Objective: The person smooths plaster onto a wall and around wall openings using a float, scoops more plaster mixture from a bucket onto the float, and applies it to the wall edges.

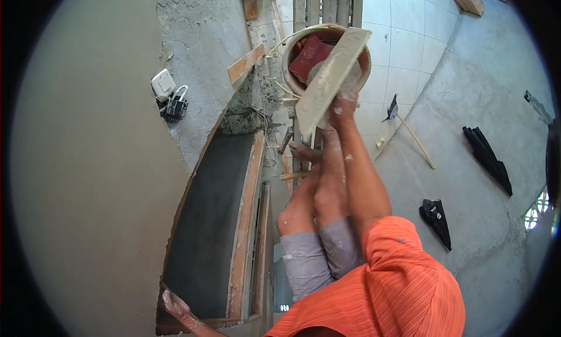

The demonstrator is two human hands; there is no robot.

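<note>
My right hand (345, 106) is closed on a long plastering float (333, 77), its upturned side coated with wet grey mortar. The float lies slanted above a round bucket (286, 65) and hides part of it. Inside the bucket are a dark red piece (308, 55) with a curved outline and some grey mortar. The float's handle is hidden beneath my hand. At the lower left, my left hand (176, 306) rests against the edge of the wall opening (204, 232), its fingers apart and nothing seen in them. Mortar specks dot both hands.
A smooth plastered wall (87, 162) fills the left. A white socket box (163, 83) with a black plug (176, 107) juts from it. The bucket stands on a plank bench (327, 7). A wooden stick (418, 141) and black pieces (489, 159) lie on the floor to the right.
</note>
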